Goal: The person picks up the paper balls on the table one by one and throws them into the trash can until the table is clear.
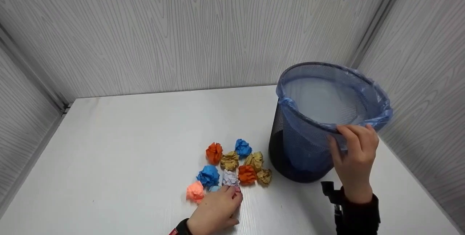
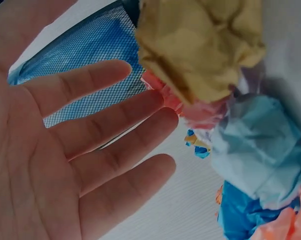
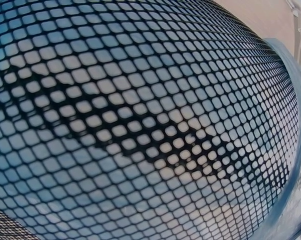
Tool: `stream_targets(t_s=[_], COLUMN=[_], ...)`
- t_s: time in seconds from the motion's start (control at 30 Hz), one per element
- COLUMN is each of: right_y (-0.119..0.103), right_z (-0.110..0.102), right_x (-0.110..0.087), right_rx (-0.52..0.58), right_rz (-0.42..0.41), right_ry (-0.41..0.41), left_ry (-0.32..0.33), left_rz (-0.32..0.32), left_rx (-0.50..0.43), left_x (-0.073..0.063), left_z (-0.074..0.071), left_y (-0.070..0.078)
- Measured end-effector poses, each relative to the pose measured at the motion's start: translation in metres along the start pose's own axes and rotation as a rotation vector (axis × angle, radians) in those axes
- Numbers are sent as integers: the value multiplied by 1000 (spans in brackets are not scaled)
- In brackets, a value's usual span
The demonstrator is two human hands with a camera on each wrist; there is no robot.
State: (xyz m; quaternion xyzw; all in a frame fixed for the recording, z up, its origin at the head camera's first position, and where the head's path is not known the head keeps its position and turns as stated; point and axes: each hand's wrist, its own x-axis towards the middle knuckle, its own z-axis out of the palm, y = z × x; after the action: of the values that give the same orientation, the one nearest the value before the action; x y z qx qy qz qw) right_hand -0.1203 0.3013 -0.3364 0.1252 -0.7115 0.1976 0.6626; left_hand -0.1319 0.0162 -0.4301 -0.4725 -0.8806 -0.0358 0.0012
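Crumpled paper balls lie grouped on the white table, among them a blue ball [image 1: 208,175], a white ball [image 1: 230,178] and a salmon ball [image 1: 195,192]. My left hand [image 1: 218,207] reaches over the near side of the group. In the left wrist view its fingers [image 2: 115,125] are fairly straight, their tips beside a pinkish-red ball [image 2: 205,112], with a tan ball [image 2: 200,45] and a light blue ball [image 2: 260,145] close by. My right hand [image 1: 358,155] grips the near rim of a black mesh wastebasket [image 1: 278,151], over its blue plastic liner [image 1: 290,106].
Other balls in the group include an orange ball [image 1: 214,153], a second blue ball [image 1: 243,148] and a crumpled tan ball [image 1: 264,177]. Grey wood-grain panels [image 1: 181,31] enclose the white table [image 1: 120,148] at the back and both sides. Black mesh [image 3: 140,125] fills most of the right wrist view.
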Motion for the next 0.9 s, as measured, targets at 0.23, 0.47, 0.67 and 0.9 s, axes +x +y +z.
stream_targets(t_s=[0.23,0.47,0.67,0.9], right_y=[-2,-6,-4,-2], right_z=[2,2,0,-3], right_x=[4,7,3,-1], right_rx=[8,8,2,-5], right_rz=[6,20,23,31], right_ry=[-6,3,-6,-33], left_ry=[155,212,218,202], left_rz=[35,45,48,41], left_rx=[64,83,80,99], left_x=[4,6,3,3], left_z=[10,13,15,17], left_y=[-2,-4,-2,0])
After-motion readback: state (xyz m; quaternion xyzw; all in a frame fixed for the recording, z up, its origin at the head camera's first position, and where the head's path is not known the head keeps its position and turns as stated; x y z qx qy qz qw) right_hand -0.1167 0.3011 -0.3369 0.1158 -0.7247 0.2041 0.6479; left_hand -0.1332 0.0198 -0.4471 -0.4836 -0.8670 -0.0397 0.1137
